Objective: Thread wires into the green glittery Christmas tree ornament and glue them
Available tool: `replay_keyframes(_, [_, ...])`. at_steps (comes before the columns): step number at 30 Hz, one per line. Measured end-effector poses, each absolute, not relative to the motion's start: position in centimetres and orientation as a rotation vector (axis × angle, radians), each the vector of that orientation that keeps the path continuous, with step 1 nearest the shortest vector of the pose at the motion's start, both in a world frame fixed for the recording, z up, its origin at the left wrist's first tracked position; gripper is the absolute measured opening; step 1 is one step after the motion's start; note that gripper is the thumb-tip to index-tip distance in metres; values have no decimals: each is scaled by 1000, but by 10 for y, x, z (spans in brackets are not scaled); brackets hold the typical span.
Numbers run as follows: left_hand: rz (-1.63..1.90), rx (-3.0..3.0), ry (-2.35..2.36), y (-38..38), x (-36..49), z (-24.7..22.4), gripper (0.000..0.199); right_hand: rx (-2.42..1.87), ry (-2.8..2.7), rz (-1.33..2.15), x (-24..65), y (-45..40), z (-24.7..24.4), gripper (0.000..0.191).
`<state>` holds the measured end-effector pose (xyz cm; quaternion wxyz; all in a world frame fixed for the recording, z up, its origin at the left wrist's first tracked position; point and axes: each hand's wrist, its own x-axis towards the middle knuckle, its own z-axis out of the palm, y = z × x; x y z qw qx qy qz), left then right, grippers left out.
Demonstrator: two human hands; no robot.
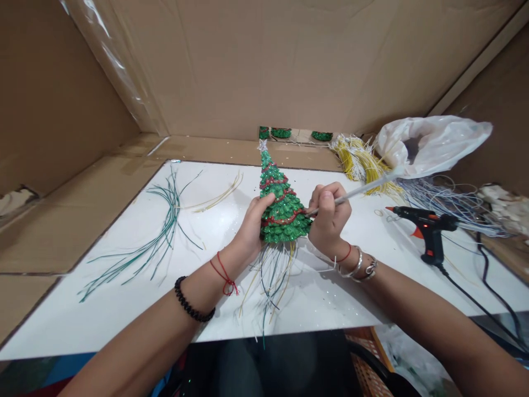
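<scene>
A green glittery Christmas tree ornament (285, 207) with red garlands and a pale star (263, 145) on top stands over the white board. Around its left edge my left hand (253, 220) is closed, thumb on the front. My right hand (330, 215) pinches a thin grey stick (363, 188) whose near tip meets the tree's lower right edge; the exact contact is hidden by fingers. Thin wires (268, 275), white, yellow and dark, hang from the tree's base onto the board.
Green wires (165, 231) and a few yellow wires (225, 194) lie left on the white board (136, 320). To the right are a glue gun (432, 229) with its cord, yellow wire bundles (359, 160), blue-white wires (433, 193) and a plastic bag (438, 140). Cardboard walls (268, 66) surround everything.
</scene>
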<state>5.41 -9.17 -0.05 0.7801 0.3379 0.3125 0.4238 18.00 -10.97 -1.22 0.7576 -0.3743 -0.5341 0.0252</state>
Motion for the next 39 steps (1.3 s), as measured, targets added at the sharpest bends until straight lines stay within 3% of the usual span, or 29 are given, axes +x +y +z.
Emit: replay_keyframes(39, [876, 679, 583, -89, 54, 8, 26, -924, -1161, -6, 178, -109, -13, 28])
